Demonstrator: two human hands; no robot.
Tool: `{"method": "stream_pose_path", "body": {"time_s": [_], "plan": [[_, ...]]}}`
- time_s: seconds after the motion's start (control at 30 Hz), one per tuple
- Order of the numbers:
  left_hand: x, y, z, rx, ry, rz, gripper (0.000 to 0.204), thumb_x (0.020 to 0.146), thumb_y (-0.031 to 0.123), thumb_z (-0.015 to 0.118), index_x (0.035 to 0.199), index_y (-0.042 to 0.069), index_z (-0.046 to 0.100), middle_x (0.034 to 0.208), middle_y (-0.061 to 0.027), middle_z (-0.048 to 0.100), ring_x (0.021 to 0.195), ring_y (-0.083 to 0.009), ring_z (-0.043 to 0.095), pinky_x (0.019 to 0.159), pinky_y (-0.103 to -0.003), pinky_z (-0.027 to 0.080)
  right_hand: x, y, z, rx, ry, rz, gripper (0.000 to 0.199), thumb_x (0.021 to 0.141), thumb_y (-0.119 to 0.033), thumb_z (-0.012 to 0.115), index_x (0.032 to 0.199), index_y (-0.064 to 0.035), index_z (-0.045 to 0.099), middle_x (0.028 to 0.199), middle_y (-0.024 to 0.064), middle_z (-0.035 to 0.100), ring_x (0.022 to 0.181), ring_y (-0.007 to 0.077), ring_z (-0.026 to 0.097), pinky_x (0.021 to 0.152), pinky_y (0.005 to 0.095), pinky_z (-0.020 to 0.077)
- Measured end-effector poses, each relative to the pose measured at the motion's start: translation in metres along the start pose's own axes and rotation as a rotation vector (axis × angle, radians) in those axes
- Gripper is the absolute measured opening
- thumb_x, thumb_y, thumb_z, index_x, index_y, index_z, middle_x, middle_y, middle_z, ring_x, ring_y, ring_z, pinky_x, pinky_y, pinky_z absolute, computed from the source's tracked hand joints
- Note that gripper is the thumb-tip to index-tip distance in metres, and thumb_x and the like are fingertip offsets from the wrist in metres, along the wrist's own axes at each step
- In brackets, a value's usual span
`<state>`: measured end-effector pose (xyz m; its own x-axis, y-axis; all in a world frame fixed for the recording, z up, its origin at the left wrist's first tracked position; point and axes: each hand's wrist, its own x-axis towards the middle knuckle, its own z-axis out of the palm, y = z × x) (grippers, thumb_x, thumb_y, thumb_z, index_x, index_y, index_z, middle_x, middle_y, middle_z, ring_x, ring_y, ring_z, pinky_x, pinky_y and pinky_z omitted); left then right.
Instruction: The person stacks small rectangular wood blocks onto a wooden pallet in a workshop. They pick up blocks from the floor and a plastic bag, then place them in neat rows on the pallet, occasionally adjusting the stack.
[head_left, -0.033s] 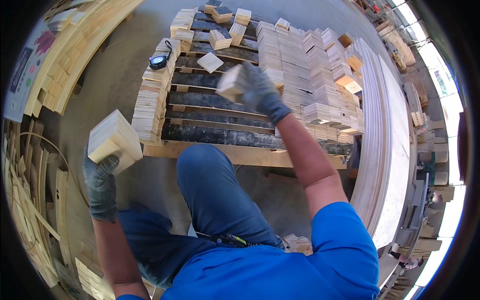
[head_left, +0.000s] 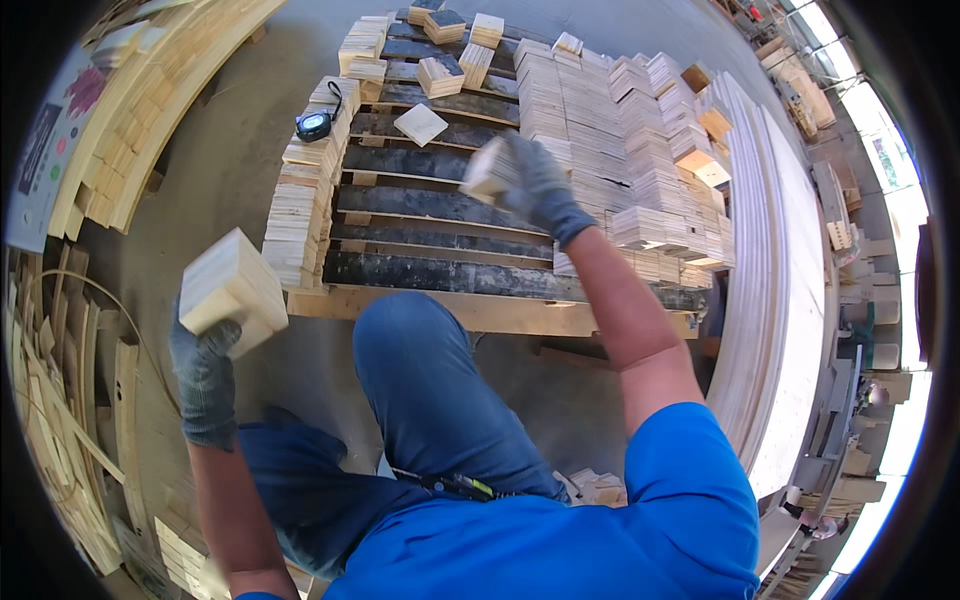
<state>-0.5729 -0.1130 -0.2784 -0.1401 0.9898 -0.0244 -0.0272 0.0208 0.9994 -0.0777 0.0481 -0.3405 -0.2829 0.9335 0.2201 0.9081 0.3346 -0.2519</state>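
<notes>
Two-handed handling of wooden blocks over a pallet, as we see it from the head. At the left, we find the gloved left hand [head_left: 204, 368] with its grip closed on the left-hand block [head_left: 232, 280], a pale, squared piece of wood held up off the near left corner of the pallet [head_left: 430, 268], well clear of the floor. At the right, the gloved right hand [head_left: 545, 190] has its grip closed on the right-hand block [head_left: 489, 172], held by its right side above the pallet's middle; motion blurs its outline, and we cannot tell whether it touches anything beneath.

Along the pallet's left edge we note a row of upright wooden pieces [head_left: 297, 205], on which rests a small black device [head_left: 313, 126] with a pale blue face and a strap. Between this row and the close-packed block rows [head_left: 590, 115] on the right, dark slats lie exposed, bearing one flat square tile [head_left: 420, 125] and, farther off, several dark-topped blocks [head_left: 440, 76]. Beyond the packed rows, at the right, we observe a stack of long pale boards [head_left: 775, 300]; at the far left, loose timber strips [head_left: 60, 390].
</notes>
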Motion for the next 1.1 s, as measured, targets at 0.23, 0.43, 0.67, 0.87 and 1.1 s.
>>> {"method": "stream_pose_path", "body": {"time_s": [0.23,0.43,0.67,0.87,1.1], "plan": [[0.003,-0.04,-0.014,-0.016,0.071,-0.172,0.075,0.076,0.022,0.08,0.143,-0.002,0.053,0.131,-0.0079,0.062,0.122,-0.0215,0.059,0.108,-0.036,0.046,-0.021,0.134,0.078,-0.397,-0.239,0.234,0.097,0.075,-0.034,0.082,0.16,-0.0201,0.036,0.156,0.0105,0.045,0.143,0.0339,0.044,0.12,0.0529,0.0305],[-0.004,-0.052,-0.021,-0.027,0.098,-0.203,0.069,0.08,0.018,0.076,0.142,-0.003,0.053,0.131,-0.0083,0.062,0.119,-0.0208,0.061,0.106,-0.035,0.048,-0.036,0.153,0.103,-0.582,-0.216,0.436,0.088,0.086,-0.035,0.073,0.163,-0.024,0.031,0.168,0.0066,0.03,0.151,0.0337,0.033,0.121,0.0614,0.0218],[0.036,-0.001,0.101,0.029,-0.073,-0.138,0.072,0.078,0.008,0.081,0.143,0.001,0.053,0.13,-0.0094,0.064,0.118,-0.0178,0.062,0.099,-0.032,0.053,0.002,-0.108,0.033,1.213,-0.111,-0.111,0.114,0.075,-0.041,0.093,0.157,0.0063,0.03,0.15,0.0274,0.049,0.137,0.0338,0.051,0.117,0.0408,0.0396],[0.049,-0.022,0.151,-0.18,-0.315,-0.146,0.076,0.086,0.009,0.082,0.151,0.001,0.045,0.133,-0.0102,0.063,0.119,-0.018,0.062,0.101,-0.03,0.053,0.003,-0.122,-0.02,1.082,-0.282,-0.048,0.127,0.067,-0.042,0.098,0.161,0.0016,0.025,0.154,0.0191,0.044,0.143,0.0303,0.043,0.12,0.0379,0.033],[0.041,-0.058,0.163,-0.131,-0.187,-0.264,0.068,0.097,0.014,0.073,0.155,0.001,0.04,0.147,-0.0156,0.054,0.135,-0.0201,0.051,0.112,-0.035,0.044,-0.029,-0.125,0.039,0.847,-0.119,-0.13,0.126,0.063,-0.02,0.1,0.162,-0.0028,0.024,0.148,0.0202,0.046,0.138,0.0315,0.047,0.119,0.0397,0.0368]]}}
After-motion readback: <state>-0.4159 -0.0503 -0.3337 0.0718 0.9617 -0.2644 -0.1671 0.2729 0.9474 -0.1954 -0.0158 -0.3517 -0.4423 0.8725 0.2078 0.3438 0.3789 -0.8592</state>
